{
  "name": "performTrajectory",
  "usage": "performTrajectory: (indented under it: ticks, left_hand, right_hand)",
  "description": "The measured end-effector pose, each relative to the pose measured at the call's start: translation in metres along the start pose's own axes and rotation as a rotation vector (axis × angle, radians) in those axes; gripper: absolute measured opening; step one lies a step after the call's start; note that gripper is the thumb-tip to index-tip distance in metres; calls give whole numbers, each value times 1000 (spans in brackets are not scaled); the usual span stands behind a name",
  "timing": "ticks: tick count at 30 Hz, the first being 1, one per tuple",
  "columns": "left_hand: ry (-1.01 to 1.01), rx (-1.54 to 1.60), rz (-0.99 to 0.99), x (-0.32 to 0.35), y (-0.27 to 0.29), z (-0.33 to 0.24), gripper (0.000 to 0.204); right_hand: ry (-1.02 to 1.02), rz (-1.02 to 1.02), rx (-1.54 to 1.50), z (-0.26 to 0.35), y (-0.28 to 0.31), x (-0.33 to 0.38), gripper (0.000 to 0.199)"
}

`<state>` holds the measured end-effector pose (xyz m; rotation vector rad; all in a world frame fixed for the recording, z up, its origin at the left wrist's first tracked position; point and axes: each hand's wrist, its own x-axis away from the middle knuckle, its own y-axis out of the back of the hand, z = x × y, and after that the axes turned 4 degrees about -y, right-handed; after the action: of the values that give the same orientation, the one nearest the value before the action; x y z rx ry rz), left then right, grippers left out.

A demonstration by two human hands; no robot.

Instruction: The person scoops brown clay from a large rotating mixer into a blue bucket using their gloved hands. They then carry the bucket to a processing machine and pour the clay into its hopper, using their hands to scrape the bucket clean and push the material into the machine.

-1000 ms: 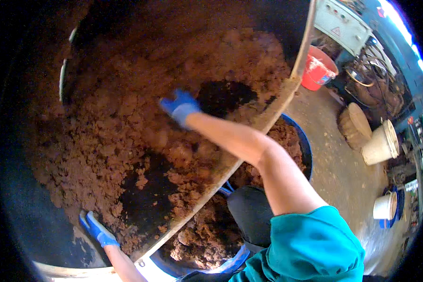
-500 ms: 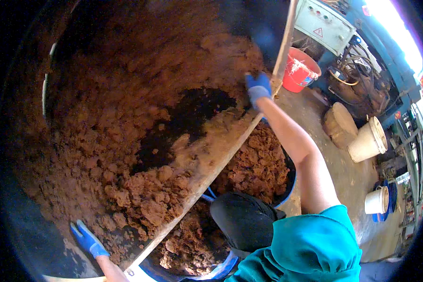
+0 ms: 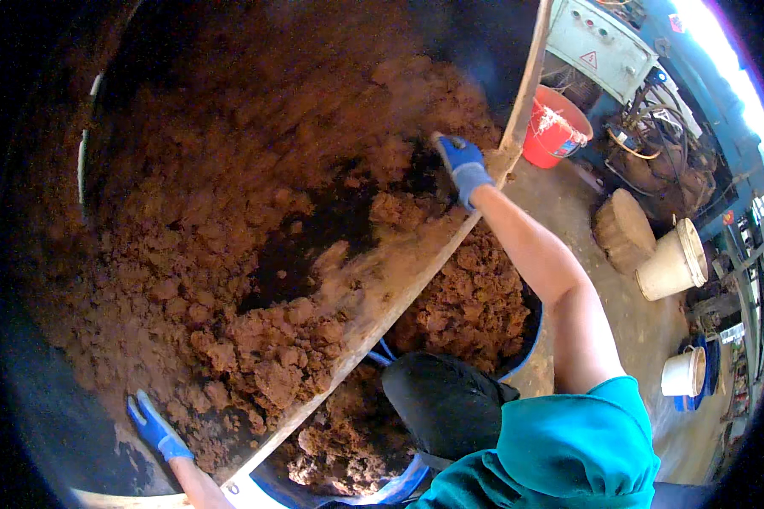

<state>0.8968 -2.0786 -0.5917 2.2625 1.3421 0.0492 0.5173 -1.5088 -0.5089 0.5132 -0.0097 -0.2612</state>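
A thick layer of brown, crumbly, clumped material fills a large dark vat with a pale rim. My left hand, in a blue and grey glove, lies at the layer's near left edge with its fingers stretched out, holding nothing. At the right side of the vat, my right hand in a matching glove reaches over the rim. Its fingers point down toward the material beside a dark bare patch; the fingertips are partly hidden, and nothing shows in its grasp.
Two blue-rimmed tubs of the same material, one right and one nearer, stand below the rim beside my dark-clad knee. Farther right are a red bucket, white buckets, a round brown block and a control box.
My right hand has shifted slightly left and toward me, and loose clumps now lie beside it at the dark patch. My left hand has stayed nearly in place.
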Motion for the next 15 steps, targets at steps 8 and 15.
performTrajectory:
  ticks: [8,15]
  left_hand:
    - [-69,-347,-5,5,-11,-24,61]
    - [9,-49,29,3,-8,-16,62]
  right_hand:
    - [-116,-14,488,38,-107,-5,62]
    - [473,1137,69,91,-150,137,56]
